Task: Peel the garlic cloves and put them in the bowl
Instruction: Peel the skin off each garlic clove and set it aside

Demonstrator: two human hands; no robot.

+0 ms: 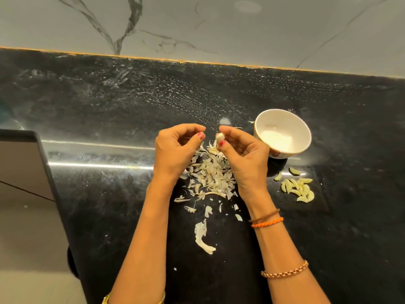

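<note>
Far left: grey slab edge (22, 163) at the counter's side, not involved. Black counter (109, 106) carries everything. Left hand (175, 150) is raised over the peel pile, fingers curled with thumb and forefinger tips close together; can't tell if a scrap of skin is pinched between them, nothing visible. Peel pile (208, 172) sits on the counter under and between both hands, with scattered flakes and one bigger skin piece (202, 236) nearer the person. Right hand (243, 159) pinches a small garlic clove (219, 137) at its fingertips, held above the pile, just apart from the left fingertips. Looks like mid-peel on this one; how much skin is left on it is too small to tell. Bowl (282, 133) stands just right of the right hand, tilted-looking in this view, apparently no cloves in it. Peeled cloves (298, 189) lie in a heap on the counter near the bowl, right side. Judgement: peeling mostly done, transfer into the bowl not started.
</note>
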